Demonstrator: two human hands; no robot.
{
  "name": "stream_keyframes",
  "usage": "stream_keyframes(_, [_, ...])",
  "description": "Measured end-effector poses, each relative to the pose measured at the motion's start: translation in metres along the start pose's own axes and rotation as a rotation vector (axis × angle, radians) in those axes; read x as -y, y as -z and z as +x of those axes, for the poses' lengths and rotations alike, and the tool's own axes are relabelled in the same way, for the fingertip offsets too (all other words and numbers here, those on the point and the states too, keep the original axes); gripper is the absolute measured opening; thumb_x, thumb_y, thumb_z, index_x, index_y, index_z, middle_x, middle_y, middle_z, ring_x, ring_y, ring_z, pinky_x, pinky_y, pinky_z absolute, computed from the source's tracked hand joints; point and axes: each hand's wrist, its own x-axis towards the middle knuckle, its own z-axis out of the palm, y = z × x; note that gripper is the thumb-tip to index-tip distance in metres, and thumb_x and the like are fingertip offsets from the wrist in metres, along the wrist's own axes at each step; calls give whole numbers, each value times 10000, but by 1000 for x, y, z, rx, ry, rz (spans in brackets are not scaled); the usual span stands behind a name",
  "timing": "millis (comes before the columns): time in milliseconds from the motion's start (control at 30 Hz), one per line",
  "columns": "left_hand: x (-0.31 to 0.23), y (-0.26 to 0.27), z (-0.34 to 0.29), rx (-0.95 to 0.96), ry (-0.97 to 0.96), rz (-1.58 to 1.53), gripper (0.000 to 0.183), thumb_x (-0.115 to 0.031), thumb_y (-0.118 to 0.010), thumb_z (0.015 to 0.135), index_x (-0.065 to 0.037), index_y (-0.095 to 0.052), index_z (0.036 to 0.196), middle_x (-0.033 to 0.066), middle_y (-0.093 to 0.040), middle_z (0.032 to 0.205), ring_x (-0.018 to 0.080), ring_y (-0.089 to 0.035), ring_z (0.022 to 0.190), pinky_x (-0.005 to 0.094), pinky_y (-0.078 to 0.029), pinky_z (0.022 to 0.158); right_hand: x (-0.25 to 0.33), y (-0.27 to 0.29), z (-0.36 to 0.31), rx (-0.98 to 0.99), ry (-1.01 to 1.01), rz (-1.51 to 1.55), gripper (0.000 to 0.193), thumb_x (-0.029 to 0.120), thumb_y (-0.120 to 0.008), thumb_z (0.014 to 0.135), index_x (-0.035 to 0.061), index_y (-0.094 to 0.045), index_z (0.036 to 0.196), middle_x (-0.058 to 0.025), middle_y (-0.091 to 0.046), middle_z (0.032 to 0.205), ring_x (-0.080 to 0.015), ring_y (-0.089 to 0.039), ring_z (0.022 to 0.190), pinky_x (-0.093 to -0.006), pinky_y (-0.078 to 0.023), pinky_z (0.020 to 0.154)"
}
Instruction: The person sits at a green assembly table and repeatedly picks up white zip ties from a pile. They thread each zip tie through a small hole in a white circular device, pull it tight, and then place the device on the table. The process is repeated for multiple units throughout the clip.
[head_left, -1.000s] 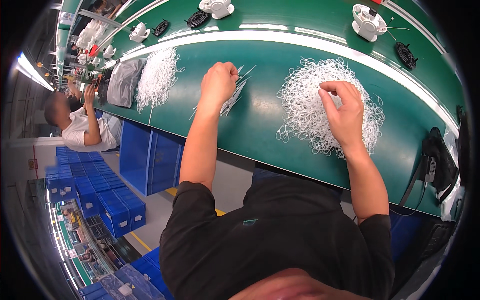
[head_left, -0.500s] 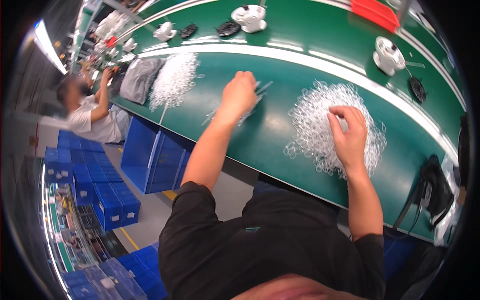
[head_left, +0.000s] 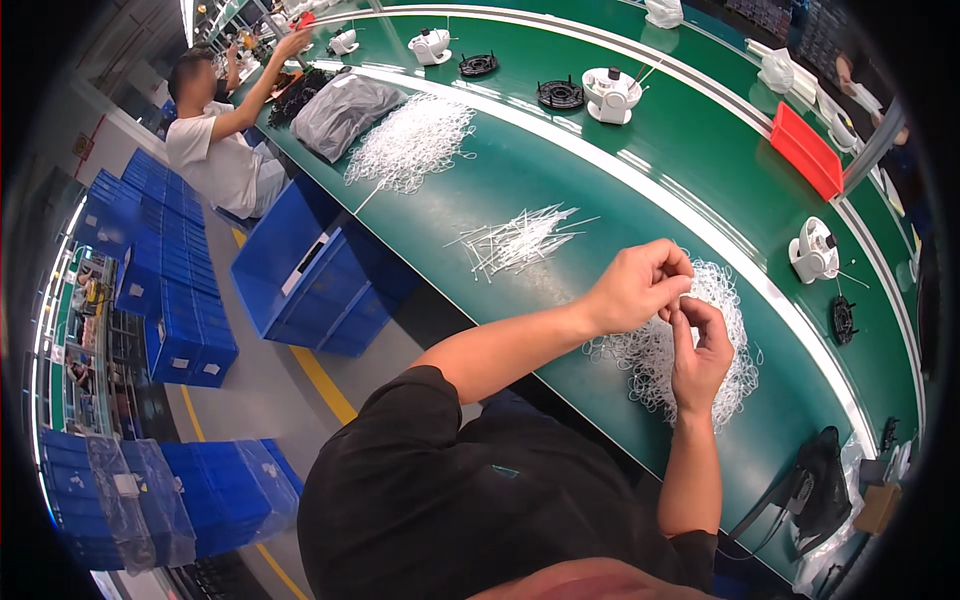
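Note:
My left hand (head_left: 638, 290) and my right hand (head_left: 703, 352) meet fingertip to fingertip over a large heap of white plastic loops (head_left: 648, 372), which look like cable ties closed into rings. Both hands are pinched closed. A small whitish bit shows between the fingertips, too little of it to name. Left of the hands, a loose bunch of straight white cable ties (head_left: 525, 240) lies on the green table (head_left: 480, 330). Farther left is a second heap of white loops (head_left: 415, 145).
A grey plastic bag (head_left: 335, 115) lies beyond the left heap, near a seated co-worker (head_left: 205, 150). White fan-like units (head_left: 610, 97) and black round parts (head_left: 560, 95) stand along the far green strip, with a red tray (head_left: 806, 150). Blue crates (head_left: 335, 295) stand below the table's left edge.
My left hand has left the straight ties and moved right to meet my right hand over the heap. The view has turned, and the co-worker's arm is now raised forward.

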Motion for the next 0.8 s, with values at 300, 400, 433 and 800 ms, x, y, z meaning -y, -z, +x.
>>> stream_keyframes(300, [72, -10, 39, -78, 78, -185, 105, -6, -624, 932, 33, -598, 1026, 98, -660, 892, 144, -673, 741, 267, -588, 628, -42, 14, 52, -210, -141, 268, 160, 24, -681, 874, -16, -644, 1025, -78, -679, 906, -141, -655, 868, -285, -521, 802])
stream_keyframes(400, [87, -17, 47, -79, 70, -183, 116, -8, -618, 938, 48, -584, 1034, 110, -666, 888, 150, -679, 751, 273, -595, 645, -58, 21, 51, -204, -81, 134, 107, 26, -690, 861, 0, -665, 962, -76, -690, 860, -143, -664, 805, -284, -530, 742])
stream_keyframes(433, [90, -17, 47, -94, 78, -181, 119, -12, -620, 939, 50, -584, 1034, 112, -669, 884, 152, -680, 749, 275, -596, 647, -60, 22, 49, -186, -34, 58, 92, 26, -694, 856, 6, -672, 943, -77, -694, 846, -147, -668, 784, -284, -533, 720])
stream_keyframes(800, [99, -15, 59, -149, 39, -172, 136, -33, -625, 944, 57, -583, 1036, 124, -685, 870, 153, -681, 703, 270, -594, 655, -70, 28, 55, -116, 26, -68, 81, 45, -701, 828, 33, -689, 908, -98, -702, 824, -201, -682, 721, -304, -528, 632])
